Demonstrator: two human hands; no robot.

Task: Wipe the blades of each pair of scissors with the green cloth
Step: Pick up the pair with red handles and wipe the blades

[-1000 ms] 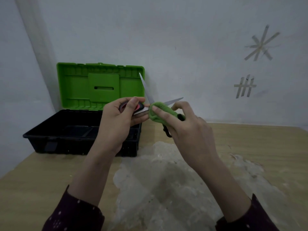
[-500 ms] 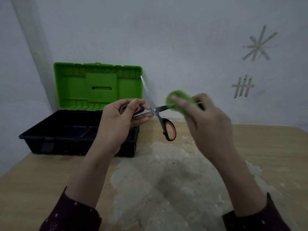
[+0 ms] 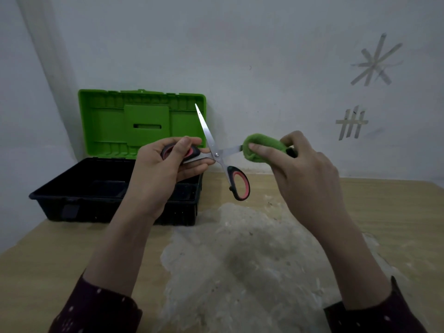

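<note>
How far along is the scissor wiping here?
Nothing shows as finished. In hand: the left hand grips a handle of the open scissors while the right hand pinches the green cloth around one blade. Left: the bare upward-pointing blade, apparently; no other scissors in view.

Dark plum sleeves [image 3: 96, 311], dotted with small pale specks, are worn on both sides; the cuffs [image 3: 360, 308] are seen well behind the fingers [image 3: 260, 149], with the forearms [image 3: 120, 236] left bare between.

Shiny silver blades [image 3: 204, 127] and black-and-pink handles [image 3: 238, 186] on the scissors [image 3: 217, 155], plus a green cloth [image 3: 264, 146]. Bright green lid [image 3: 108, 116] on a black box [image 3: 96, 210]. Light brown table [image 3: 48, 248] with a big whitish patch [image 3: 240, 260], and dark purple sleeves [image 3: 96, 311] with tiny white dots.
</note>
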